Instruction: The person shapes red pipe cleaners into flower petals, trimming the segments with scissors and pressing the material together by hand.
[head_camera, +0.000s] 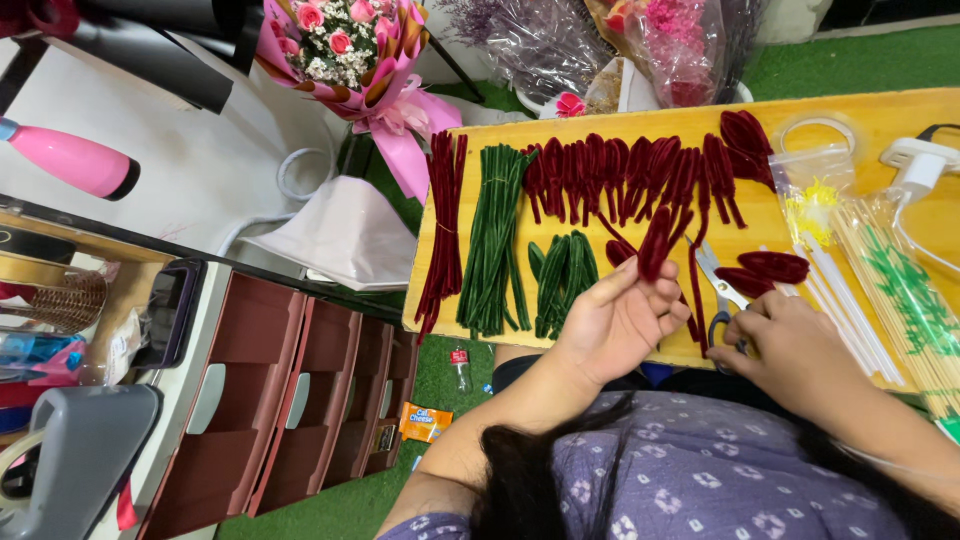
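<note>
Purple white-patterned top, dark long hair, bare forearms

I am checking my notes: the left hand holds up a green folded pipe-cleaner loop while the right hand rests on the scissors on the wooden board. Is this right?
Not quite. The head view shows the loop in the left hand is dark red, not green. The right hand does rest on the scissors on the wooden board.

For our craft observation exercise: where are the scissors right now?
In the head view, the scissors lie on the wooden board, right of centre, handles under the right hand, blades pointing towards the dark red folded pipe cleaners.
</note>
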